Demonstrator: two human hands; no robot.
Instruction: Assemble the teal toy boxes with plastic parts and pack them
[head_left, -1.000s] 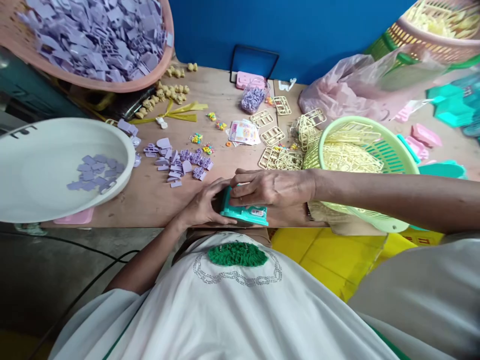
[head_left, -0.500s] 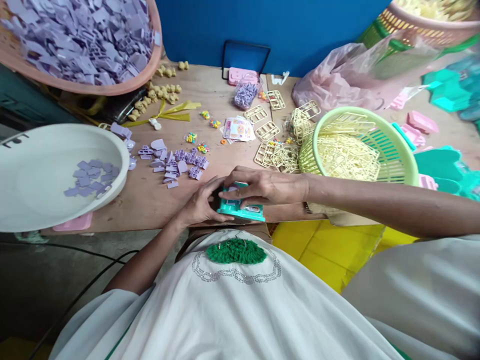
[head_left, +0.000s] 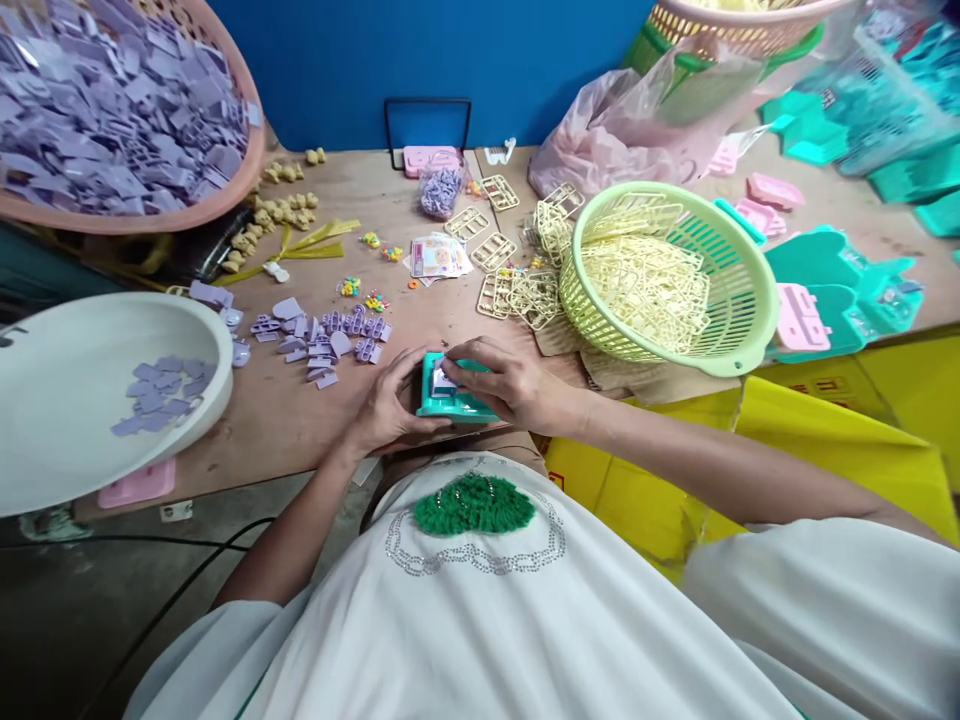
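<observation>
A teal plastic toy case [head_left: 448,407] is at the table's front edge, close to my body. My left hand [head_left: 390,405] grips its left side, thumb along the near edge. Over its right half, my right hand [head_left: 510,380] has its fingers pinched at a small light purple piece [head_left: 442,380] sitting inside the case. My right fingers cover part of the case, so its right interior is hidden. Purple plastic pieces [head_left: 322,345] lie loose beyond my left hand. Behind the case are printed cards [head_left: 439,257] and small clusters of coloured beads [head_left: 376,301].
A white bowl [head_left: 45,400] with purple flat pieces stands left, below a pink basket [head_left: 259,150] heaped with purple parts. To the right are a green basket [head_left: 765,290] of cream frames, teal cases [head_left: 825,290] and pink pieces [head_left: 801,318]. Yellow cartons [head_left: 840,440] stand below the table edge.
The view has swung toward the right. My right hand has drawn back slightly to the right on the case, uncovering the purple piece. My left hand keeps its grip.
</observation>
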